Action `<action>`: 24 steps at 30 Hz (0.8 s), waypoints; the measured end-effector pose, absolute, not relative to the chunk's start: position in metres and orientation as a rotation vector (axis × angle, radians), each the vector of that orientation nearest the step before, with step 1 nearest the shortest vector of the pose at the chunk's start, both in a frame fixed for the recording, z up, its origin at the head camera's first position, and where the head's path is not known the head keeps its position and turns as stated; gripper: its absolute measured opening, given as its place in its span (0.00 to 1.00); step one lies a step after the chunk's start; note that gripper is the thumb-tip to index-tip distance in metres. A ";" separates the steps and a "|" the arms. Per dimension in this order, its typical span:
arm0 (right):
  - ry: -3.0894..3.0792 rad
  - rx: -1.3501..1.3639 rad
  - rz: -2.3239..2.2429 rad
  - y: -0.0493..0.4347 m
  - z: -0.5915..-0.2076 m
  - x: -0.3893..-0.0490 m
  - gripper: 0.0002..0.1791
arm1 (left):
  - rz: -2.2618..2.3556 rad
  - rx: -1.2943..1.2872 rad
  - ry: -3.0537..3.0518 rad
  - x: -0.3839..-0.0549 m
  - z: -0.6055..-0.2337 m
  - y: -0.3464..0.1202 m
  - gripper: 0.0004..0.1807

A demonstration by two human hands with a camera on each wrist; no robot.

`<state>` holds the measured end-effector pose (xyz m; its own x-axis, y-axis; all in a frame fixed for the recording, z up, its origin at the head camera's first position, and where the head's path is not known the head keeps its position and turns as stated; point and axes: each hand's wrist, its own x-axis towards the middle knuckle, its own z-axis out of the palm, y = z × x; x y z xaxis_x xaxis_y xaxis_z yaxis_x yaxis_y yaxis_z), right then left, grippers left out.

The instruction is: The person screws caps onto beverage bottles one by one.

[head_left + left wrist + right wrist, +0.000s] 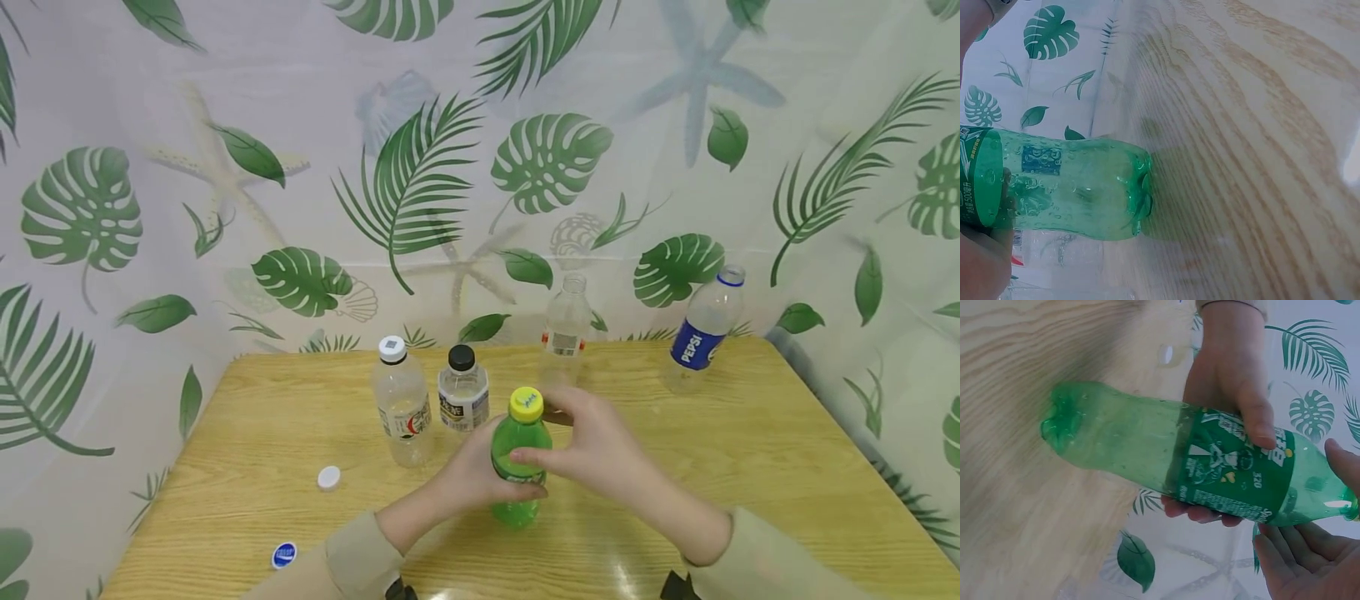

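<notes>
A green plastic bottle [519, 446] with a yellow cap [527, 404] is upright in front of me. My left hand [471, 473] grips it round its green label [1235, 465], the thumb lying across the label in the right wrist view. My right hand [603, 442] is at the bottle's upper part, thumb in front and fingers on the far side, loosely spread. In the right wrist view its fingers [1291, 550] lie along the bottle's edge below the neck. The bottle's base [1141, 190] is at the table top; whether it touches cannot be told.
Behind stand a clear bottle with a white cap [405, 408], a smaller black-capped bottle [462, 392], an uncapped clear bottle [566, 333] and an uncapped Pepsi bottle [701, 333]. A white cap [328, 477] and a blue cap [284, 555] lie left on the wooden table [247, 433]. A leaf-patterned cloth [450, 208] hangs behind.
</notes>
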<state>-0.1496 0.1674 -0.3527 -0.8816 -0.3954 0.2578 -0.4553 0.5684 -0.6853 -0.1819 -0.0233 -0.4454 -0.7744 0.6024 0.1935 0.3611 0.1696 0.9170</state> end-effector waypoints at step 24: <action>-2.722 0.693 1.309 0.176 -0.375 -0.146 0.37 | 1.751 0.904 2.165 -0.177 -0.447 -0.025 0.41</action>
